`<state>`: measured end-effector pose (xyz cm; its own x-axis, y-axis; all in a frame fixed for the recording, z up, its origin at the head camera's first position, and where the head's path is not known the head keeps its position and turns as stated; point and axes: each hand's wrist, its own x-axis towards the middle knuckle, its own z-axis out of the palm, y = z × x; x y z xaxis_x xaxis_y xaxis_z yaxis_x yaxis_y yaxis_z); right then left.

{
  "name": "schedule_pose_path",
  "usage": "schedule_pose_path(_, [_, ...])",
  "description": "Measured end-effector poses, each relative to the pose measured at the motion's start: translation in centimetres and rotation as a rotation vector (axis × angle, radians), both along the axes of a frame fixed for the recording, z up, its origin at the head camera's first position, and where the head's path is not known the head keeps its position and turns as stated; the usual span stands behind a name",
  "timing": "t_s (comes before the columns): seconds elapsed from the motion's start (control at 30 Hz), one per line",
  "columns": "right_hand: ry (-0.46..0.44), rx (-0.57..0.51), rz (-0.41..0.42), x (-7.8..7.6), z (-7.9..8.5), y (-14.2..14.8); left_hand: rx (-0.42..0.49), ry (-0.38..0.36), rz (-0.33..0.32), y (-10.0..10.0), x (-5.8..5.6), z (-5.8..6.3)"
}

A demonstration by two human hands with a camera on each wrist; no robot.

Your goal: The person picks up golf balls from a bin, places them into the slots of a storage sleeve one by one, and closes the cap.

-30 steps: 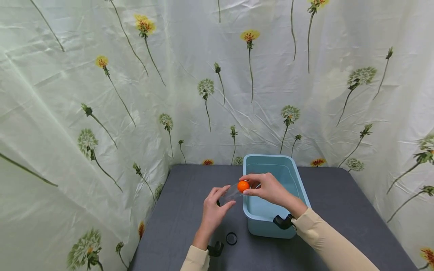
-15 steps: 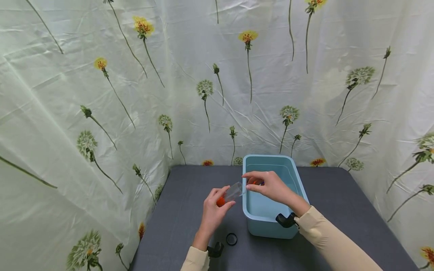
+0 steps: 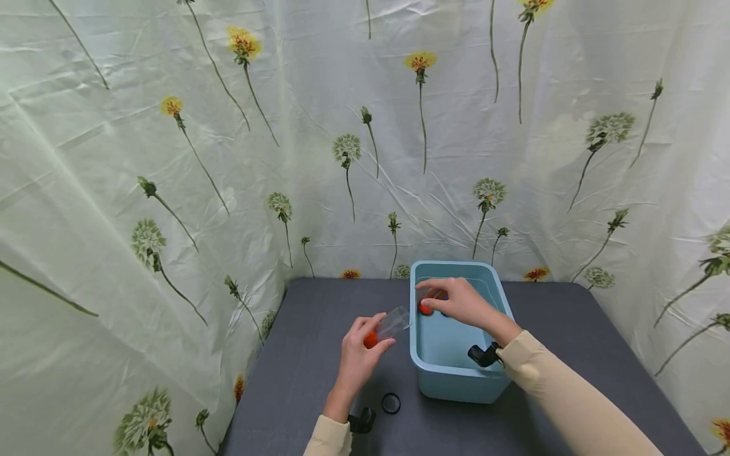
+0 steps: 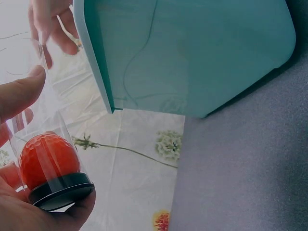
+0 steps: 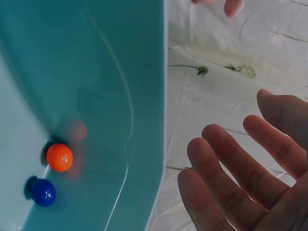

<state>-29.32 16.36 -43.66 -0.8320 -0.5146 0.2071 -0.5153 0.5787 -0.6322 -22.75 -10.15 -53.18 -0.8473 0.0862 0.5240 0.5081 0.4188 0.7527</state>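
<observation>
"What's the left hand (image 3: 359, 356) holding?"
"Its fingers grip a clear tube (image 3: 395, 321), tilted beside the blue bin (image 3: 459, 384). Inside sits 1 red-orange ball (image 4: 48, 161), by the black cap (image 4: 62, 191)."
"And the right hand (image 3: 463, 305)?"
"Above the bin, fingers loosely bent and spread, nothing in them."
"Any other balls?"
"2 in the bin, near each other: an orange ball (image 5: 59, 157) and a dark blue ball (image 5: 43, 192). A black ring (image 3: 391, 403) lies on the table (image 3: 336, 297)."

We observe soft, diffuse light on the curtain (image 3: 319, 139); the left wrist view washes out at upper left.
</observation>
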Motion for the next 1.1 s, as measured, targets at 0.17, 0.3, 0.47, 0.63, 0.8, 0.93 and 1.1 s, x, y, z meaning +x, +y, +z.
schedule_pose_path(0.17, [-0.019,0.060,-0.046,-2.0,0.0,0.1,0.010,0.007,0.012,-0.3,-0.2,-0.1])
schedule_pose_path(0.3, [-0.067,0.096,-0.045,-3.9,-0.5,0.3,0.017,0.035,0.026,-0.4,-0.4,-0.3])
schedule_pose_path(0.47, [-0.120,0.142,-0.039,-6.0,-1.8,0.9,0.039,0.027,0.025,-0.7,-0.5,-0.2])
schedule_pose_path(0.63, [-0.187,0.186,-0.070,-7.5,-3.4,1.3,0.059,0.010,0.017,-0.9,-0.5,-0.4])
schedule_pose_path(0.8, [-0.224,0.211,-0.114,-8.8,-5.4,1.7,0.058,0.026,0.022,-1.0,-0.7,-0.7])
schedule_pose_path(0.93, [-0.240,0.218,-0.146,-9.3,-6.6,2.2,0.057,0.035,0.022,-1.2,-0.8,-1.0])
schedule_pose_path(1.1, [-0.284,0.229,-0.186,-9.8,-8.0,2.7,0.062,0.044,0.019,-1.4,-0.9,-1.2])
